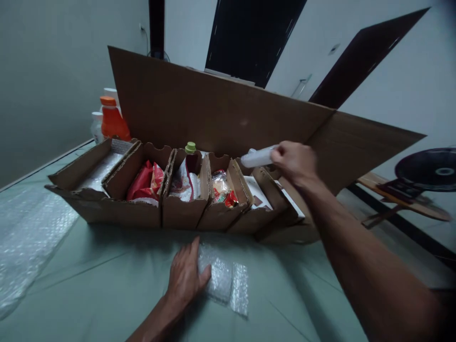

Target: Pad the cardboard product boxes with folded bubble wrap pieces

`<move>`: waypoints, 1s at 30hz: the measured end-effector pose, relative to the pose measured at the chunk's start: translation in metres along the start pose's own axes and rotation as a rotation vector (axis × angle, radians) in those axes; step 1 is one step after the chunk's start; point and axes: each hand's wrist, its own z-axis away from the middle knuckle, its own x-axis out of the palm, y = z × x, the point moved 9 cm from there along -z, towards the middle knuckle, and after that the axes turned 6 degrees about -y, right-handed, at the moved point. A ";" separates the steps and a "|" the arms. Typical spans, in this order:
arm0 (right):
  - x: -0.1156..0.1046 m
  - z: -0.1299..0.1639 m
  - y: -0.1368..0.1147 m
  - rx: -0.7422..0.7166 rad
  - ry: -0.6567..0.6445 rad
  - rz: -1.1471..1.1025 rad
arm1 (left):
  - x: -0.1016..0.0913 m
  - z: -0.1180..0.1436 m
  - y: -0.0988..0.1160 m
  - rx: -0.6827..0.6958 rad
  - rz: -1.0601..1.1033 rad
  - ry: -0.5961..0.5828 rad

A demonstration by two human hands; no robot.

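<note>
My right hand (295, 164) is raised over the right-hand cardboard bins, its fingers closed round one end of a translucent white plastic piece (259, 156). That piece points left; its exact kind is unclear. Low on the green-covered table, my left hand (185, 271) lies with fingers stretched out, the thumb touching the edge of a flat bubble-wrapped packet (218, 275). A flap of bubble wrap (240, 289) sticks out to the packet's right. What is inside the wrap cannot be made out.
A row of cardboard bins (185, 209) holds red packets (144, 183), a snack bag (223, 187) and white boxes (257, 192). Bubble wrap (32, 242) lies left. An orange bottle (113, 121) stands behind the row, beside a tall cardboard panel (213, 109). A black-seated stool (432, 168) is at right.
</note>
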 end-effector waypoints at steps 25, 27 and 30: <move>0.030 0.169 -0.029 -0.541 0.074 -0.542 | -0.002 0.021 0.051 0.351 -0.015 0.050; 0.031 0.121 -0.065 -0.608 -0.062 -0.333 | -0.002 0.020 0.051 0.340 -0.007 0.057; 0.065 0.073 -0.118 -0.693 -0.320 0.007 | -0.002 0.017 0.050 0.325 0.007 0.053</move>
